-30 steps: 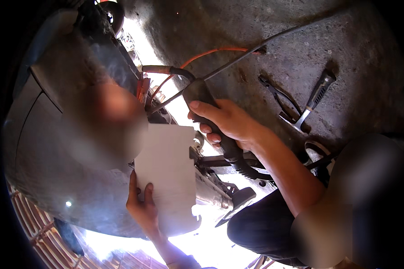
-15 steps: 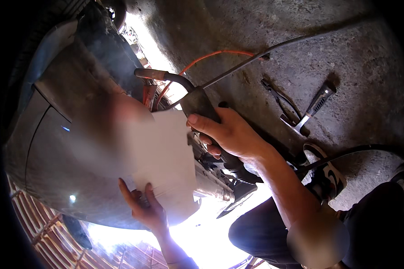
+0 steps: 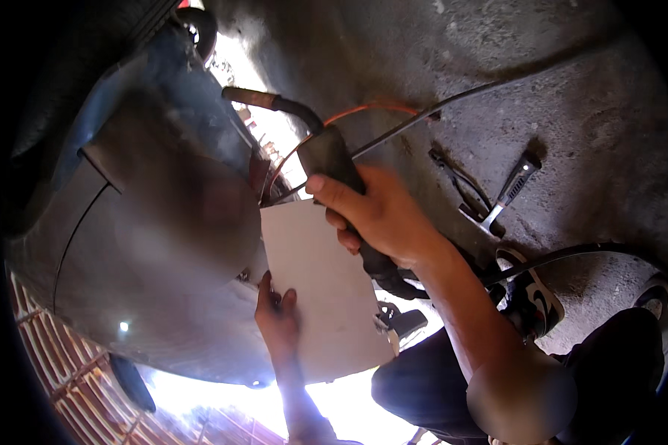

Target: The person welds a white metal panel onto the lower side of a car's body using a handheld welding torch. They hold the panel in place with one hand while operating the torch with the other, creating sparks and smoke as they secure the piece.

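My right hand is wrapped round the dark handle of a MIG welding torch, its bent neck and nozzle pointing up and left beside a smoky dark cavity. Lower down, my left hand grips the left edge of a pale flat sheet, which looks like cardboard. The sheet's top edge lies just below the torch handle. To the left curves a large grey car body panel with a seam line. A blurred patch covers part of this panel.
On the concrete floor lie a hammer and pliers. A dark cable and an orange hose cross the floor. Beside my knee is my shoe. A rusty metal grille stands at the lower left.
My left hand has moved right with the sheet, which now sits farther from the panel. The torch in my right hand has shifted slightly upward.
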`<control>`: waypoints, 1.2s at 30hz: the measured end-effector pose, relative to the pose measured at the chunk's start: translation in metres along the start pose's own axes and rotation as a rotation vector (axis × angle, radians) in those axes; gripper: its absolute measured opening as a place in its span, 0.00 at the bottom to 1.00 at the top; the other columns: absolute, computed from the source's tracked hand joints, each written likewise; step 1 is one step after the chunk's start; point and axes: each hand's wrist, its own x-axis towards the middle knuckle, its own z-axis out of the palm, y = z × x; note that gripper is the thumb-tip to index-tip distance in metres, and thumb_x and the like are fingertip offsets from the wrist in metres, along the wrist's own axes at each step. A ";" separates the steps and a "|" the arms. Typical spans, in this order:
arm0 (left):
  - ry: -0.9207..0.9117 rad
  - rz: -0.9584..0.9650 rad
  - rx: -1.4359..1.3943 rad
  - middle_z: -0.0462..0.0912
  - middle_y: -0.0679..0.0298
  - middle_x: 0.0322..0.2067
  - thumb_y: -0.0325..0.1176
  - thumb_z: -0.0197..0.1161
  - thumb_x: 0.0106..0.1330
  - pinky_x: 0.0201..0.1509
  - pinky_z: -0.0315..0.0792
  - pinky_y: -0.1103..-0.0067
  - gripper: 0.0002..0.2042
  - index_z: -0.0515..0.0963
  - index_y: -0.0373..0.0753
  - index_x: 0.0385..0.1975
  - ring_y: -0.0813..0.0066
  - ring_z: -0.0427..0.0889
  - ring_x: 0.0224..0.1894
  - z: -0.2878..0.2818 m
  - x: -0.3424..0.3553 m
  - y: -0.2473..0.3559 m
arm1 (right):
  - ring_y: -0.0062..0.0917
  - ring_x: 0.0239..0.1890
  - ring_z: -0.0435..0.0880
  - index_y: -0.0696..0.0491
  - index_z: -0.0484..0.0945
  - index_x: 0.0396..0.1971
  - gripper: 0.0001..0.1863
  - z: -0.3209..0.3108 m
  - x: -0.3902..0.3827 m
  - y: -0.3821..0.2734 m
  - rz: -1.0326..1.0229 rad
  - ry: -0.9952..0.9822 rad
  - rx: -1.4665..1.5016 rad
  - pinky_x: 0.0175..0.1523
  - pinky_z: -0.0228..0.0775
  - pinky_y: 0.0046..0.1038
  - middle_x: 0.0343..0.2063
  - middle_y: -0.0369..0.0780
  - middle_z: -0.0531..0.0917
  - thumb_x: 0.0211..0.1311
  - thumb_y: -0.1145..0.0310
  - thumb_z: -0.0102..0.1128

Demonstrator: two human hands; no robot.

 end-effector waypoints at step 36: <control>0.541 0.310 -0.613 0.77 0.65 0.27 0.27 0.61 0.63 0.35 0.68 0.82 0.13 0.73 0.28 0.44 0.79 0.74 0.29 0.023 -0.011 0.008 | 0.15 0.12 0.68 0.55 0.72 0.26 0.19 0.017 -0.036 -0.010 -0.193 -0.020 -0.129 0.16 0.59 0.22 0.14 0.31 0.68 0.63 0.54 0.62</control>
